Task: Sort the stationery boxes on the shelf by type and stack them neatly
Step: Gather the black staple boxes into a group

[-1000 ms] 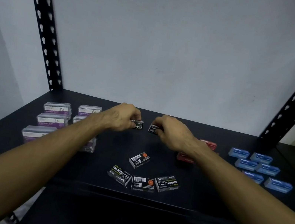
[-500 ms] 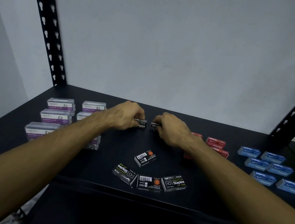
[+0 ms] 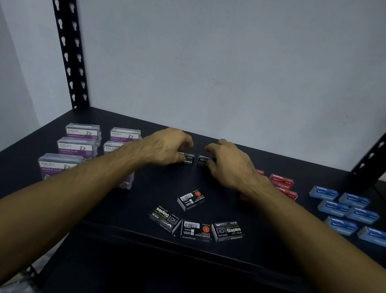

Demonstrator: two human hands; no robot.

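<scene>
A person is reaching both arms onto a black shelf (image 3: 195,245) where small stationery boxes are lying in groups. The left hand (image 3: 166,148) is curling its fingers (image 3: 186,142) around a black staple box (image 3: 187,158) at the middle rear of the shelf. The right hand (image 3: 227,163) is gripping a second black staple box (image 3: 202,161) just beside the first, a narrow gap between them. Both boxes are lying flat, their long axes running left to right, short ends facing each other.

The step in hand appears to be gathering the black staple boxes into one place. The next move probably calls for bringing these two together squarely, then fetching the four loose black boxes (image 3: 196,228) nearer the front edge. Three of those are sitting in a rough row; one angled box (image 3: 190,199) is lying diagonally behind them.

Clear paper clip boxes (image 3: 76,148) are sitting at the left, red boxes (image 3: 281,183) right of centre, blue boxes (image 3: 351,214) at the far right.
</scene>
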